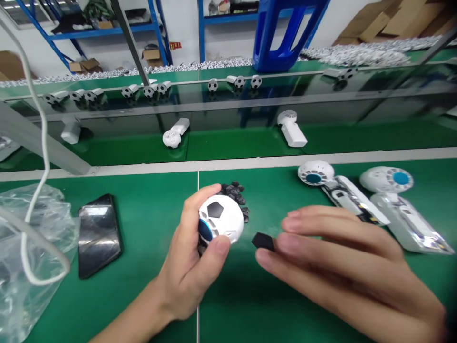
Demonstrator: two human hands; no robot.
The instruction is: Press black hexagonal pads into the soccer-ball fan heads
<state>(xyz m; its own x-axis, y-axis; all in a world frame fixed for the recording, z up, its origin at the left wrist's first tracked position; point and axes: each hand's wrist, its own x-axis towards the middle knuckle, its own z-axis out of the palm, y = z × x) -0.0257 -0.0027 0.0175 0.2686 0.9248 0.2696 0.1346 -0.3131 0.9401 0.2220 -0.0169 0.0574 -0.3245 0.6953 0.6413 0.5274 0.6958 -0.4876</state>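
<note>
Nearest, the right hand (342,257) was on the right, pinching a black pentagonal piece (263,241) between its lowest digit, apparently the thumb, and the finger beside it; the other fingers reached forward above. To its left, the left hand (193,257) gripped a white fan head (228,216), thumb on the near edge and a finger over the far edge. The head bore one black pentagon (215,209) on top and a blue disc (204,230) on its left side; whether a handle hung beneath could not be told. The pentagonal piece was apart from the head, just to its right.

The piece was held by a small edge, so a loose or twisting pinch could have dropped it or turned it askew. The smooth, rounded head could have rotated if pushed off-centre. Just beyond lay loose black pieces (233,191), which a sweep of the left fingers could have scattered.

On the green worktop (150,214), a smartphone (100,236) and a clear plastic bag (39,267) lay left; farther right lay a handheld fan with an opened handle (357,197) and another handheld fan (410,219). Beyond the rail, two white fans (293,128) (176,132) lay on a lower green surface, with football-patterned fans (212,85) farther back.
</note>
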